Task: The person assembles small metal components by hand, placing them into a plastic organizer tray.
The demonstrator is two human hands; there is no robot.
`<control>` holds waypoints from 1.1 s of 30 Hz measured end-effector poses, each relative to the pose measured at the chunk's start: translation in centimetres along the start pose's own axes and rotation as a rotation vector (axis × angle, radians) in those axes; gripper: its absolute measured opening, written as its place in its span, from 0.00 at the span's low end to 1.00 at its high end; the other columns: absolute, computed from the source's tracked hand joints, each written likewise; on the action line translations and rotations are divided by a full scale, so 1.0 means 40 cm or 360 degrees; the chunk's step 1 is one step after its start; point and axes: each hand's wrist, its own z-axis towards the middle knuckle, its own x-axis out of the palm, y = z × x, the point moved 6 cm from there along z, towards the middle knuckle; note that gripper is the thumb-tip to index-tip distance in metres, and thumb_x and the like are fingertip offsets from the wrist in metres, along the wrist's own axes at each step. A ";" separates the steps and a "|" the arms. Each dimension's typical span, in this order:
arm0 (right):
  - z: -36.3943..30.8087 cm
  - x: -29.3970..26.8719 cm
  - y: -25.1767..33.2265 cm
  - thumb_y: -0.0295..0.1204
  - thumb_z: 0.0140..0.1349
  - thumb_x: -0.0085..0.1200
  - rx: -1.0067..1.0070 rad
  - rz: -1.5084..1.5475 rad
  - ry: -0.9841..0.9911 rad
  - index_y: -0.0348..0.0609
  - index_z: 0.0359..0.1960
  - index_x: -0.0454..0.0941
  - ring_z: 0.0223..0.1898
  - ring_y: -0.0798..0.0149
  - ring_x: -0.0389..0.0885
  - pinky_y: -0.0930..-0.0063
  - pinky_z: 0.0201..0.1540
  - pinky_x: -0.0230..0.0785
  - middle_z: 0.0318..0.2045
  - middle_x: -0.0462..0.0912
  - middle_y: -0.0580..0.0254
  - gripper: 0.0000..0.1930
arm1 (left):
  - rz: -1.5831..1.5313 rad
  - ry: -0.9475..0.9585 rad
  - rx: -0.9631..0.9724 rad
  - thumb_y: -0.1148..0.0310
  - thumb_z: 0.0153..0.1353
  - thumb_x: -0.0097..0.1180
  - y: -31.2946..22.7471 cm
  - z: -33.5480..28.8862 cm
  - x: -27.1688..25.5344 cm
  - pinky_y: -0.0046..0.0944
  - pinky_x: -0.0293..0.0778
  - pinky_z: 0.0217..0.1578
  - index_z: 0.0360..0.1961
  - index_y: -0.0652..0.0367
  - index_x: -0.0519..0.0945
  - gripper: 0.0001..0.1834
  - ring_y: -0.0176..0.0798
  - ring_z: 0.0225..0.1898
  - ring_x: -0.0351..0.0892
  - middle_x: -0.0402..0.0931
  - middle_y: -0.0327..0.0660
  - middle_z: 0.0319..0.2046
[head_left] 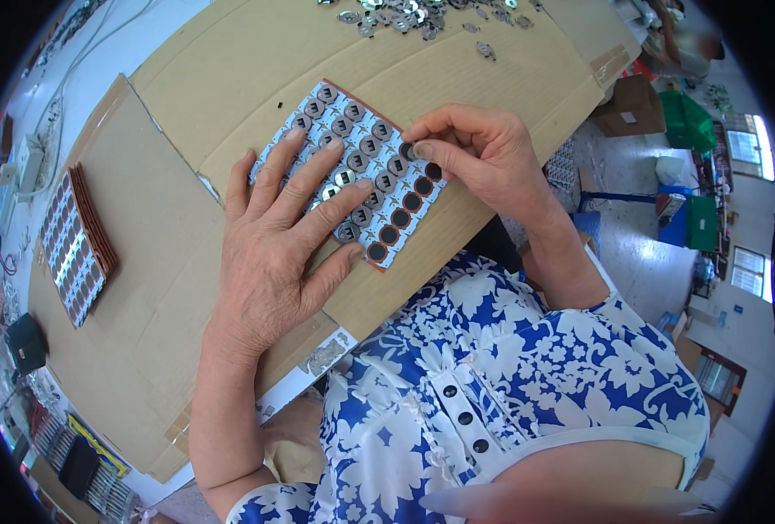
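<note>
A light blue and white sheet (384,261) with a reddish-brown edge lies at a slant on the cardboard. Grey round metal pieces (359,162) sit on it in rows, and black round spots (401,218) run along its right column. My left hand (269,236) rests on the sheet with spread fingers, covering part of its left side. Over the upper right column, my right hand (488,157) has thumb and forefinger pinched close to a black spot. Whatever is between those fingertips is too hidden to make out.
Loose metal pieces (405,16) are heaped at the far edge of the cardboard-covered table (221,96). A stack of similar sheets (90,218) stands on the left. Right of the table are a cardboard box (629,106) and green crates (688,120). Another person (689,48) is at the far right.
</note>
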 end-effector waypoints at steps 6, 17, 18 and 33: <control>0.002 0.013 0.023 0.19 0.72 0.68 -0.0042 -0.0193 -0.0056 0.35 0.47 0.89 0.30 0.82 0.80 0.81 0.33 0.71 0.31 0.87 0.67 0.05 | -0.0004 -0.0006 0.0007 0.55 0.65 0.73 0.004 -0.003 0.004 0.71 0.49 0.84 0.68 0.38 0.89 0.28 0.57 0.85 0.62 0.75 0.39 0.79; -0.048 0.039 0.078 0.19 0.67 0.67 -0.0700 -0.1012 -0.0154 0.38 0.53 0.87 0.38 0.50 0.88 0.59 0.39 0.80 0.40 0.81 0.55 0.14 | 0.0036 0.0032 0.0047 0.54 0.68 0.71 -0.004 0.007 -0.003 0.70 0.50 0.83 0.69 0.39 0.88 0.28 0.59 0.85 0.62 0.75 0.41 0.80; -0.055 0.046 0.085 0.17 0.66 0.67 -0.0716 -0.1096 -0.0221 0.37 0.54 0.88 0.36 0.51 0.87 0.60 0.38 0.80 0.40 0.80 0.55 0.14 | 0.0035 0.0039 0.0033 0.53 0.68 0.71 -0.004 0.008 -0.003 0.70 0.50 0.83 0.70 0.39 0.88 0.29 0.59 0.85 0.62 0.74 0.41 0.80; -0.029 0.006 0.052 0.19 0.65 0.73 -0.0366 -0.0634 -0.0127 0.35 0.50 0.91 0.30 0.69 0.81 0.72 0.31 0.70 0.34 0.80 0.61 0.12 | 0.0027 0.0083 -0.0024 0.53 0.66 0.73 -0.003 0.008 -0.003 0.71 0.47 0.84 0.71 0.36 0.87 0.31 0.57 0.85 0.61 0.73 0.39 0.81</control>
